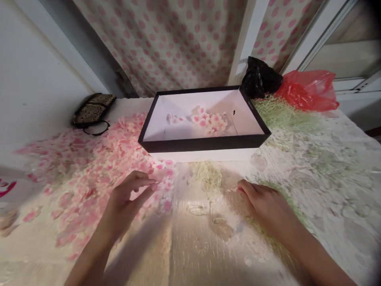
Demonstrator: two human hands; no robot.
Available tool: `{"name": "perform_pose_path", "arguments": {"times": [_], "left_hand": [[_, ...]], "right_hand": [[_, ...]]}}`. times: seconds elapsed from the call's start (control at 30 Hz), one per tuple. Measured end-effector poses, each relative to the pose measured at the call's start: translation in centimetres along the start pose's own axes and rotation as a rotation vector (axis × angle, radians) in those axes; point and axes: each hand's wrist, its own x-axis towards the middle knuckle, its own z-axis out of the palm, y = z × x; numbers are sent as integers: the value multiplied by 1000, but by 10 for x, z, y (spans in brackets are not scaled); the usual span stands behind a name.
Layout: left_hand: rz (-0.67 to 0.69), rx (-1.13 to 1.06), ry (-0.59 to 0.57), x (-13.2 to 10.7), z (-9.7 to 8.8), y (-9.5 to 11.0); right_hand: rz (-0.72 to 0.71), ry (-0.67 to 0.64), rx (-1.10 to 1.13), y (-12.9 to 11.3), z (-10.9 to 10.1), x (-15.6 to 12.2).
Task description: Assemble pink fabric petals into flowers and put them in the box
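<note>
Pink-and-white flowers (pixel 210 121), some inside the black-rimmed white box (pixel 205 143) on the desk (pixel 190 254), more heaped beside it on the left; over the heap, left hand (pixel 122 194) with thumb and forefinger almost together, impossible to tell if empty; near pale green shreds (pixel 208 174), right hand (pixel 262 200) with curled fingers, grip likewise unclear; beyond, black bag (pixel 260 79) and red bag (pixel 309 89)

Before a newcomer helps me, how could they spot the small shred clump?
Find the black-rimmed box. In front of its near wall, between the left hand and right hand, lies the pale clump. It is stringy, unlike the pink flowers to its left, and smaller than the far green heap.
</note>
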Motion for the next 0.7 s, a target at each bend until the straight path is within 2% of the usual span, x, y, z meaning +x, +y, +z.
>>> {"name": "perform_pose_path", "arguments": {"times": [0.07,0.17,0.33,0.43,0.53,0.63,0.7], "left_hand": [[-125,-245,8,-2,-6,1],[-256,-393,37,-7,-5,-1],[-265,-467,22,-17,1,-6],[-297,-470,122,-30,-8,-11],[-330,-340,290,-48,-34,-27],[-386,76,359,-65,-73,-53],[-401,232,400,-70,-102,-71]], "right_hand": [[-4,-2,4,0,1,0],[1,-12,6,1,2,-1],[22,-48,-7,2,5,-3],[13,-62,-3,2,6,-5],[-7,-53,9,3,9,-8],[-28,-59,34,6,12,-12],[-32,-80,64,8,14,-14]]}}
